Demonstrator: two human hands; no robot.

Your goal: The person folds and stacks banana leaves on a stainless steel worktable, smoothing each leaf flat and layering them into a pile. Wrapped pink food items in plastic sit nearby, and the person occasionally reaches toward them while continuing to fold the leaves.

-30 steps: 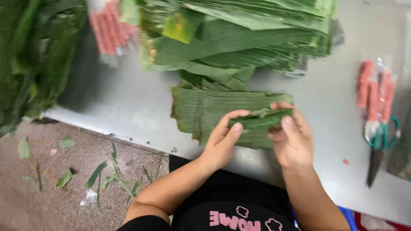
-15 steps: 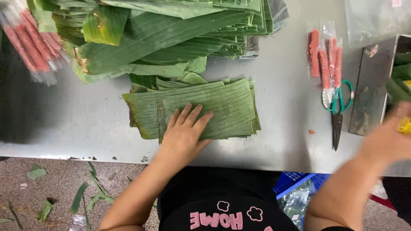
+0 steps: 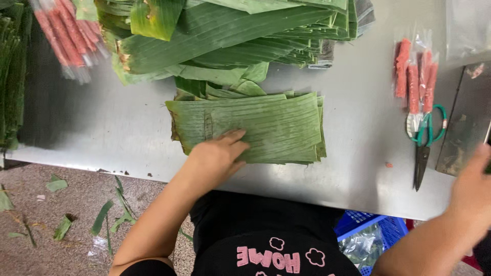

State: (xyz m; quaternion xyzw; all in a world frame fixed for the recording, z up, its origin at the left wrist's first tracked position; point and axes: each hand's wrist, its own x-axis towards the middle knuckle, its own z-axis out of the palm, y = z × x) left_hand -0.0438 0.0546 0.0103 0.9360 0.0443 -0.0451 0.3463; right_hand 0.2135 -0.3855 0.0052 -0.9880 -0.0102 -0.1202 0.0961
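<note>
Pressing flat on the leaf stack (image 3: 255, 128), the left hand (image 3: 217, 156) lies palm down, fingers spread and loose, holding nothing, just weighting the stack's near-left corner at about 7 o'clock. Good form here, I'd judge, means keeping that palm broad and even so the cut leaves stay squared, edges aligned, without creasing the brittle ribs.

The right hand (image 3: 473, 191) is far out at 4 o'clock, past the worktop (image 3: 117, 128) edge, near a dark tray (image 3: 463, 128); it's blurred and seen from behind, so I cannot tell whether its fingers are apart or closed on something. A steadier stack would likely want both hands on it, one at each end.

The stack itself sits dead centre on the steel worktop, close to the near edge: trimmed banana-leaf rectangles, pale matte green, fine ribbing running front to back, a browned ragged edge on the left, layers fanned slightly at the right side. Behind it at 12 o'clock lies a big heap of uncut leaves (image 3: 230, 36), darker and glossier. Green-handled scissors (image 3: 424, 143) rest at 3 o'clock, just below a packet of red sticks (image 3: 414, 76); more red packets (image 3: 64, 36) at 10 o'clock. Leaf scraps (image 3: 102, 217) litter the floor.
</note>
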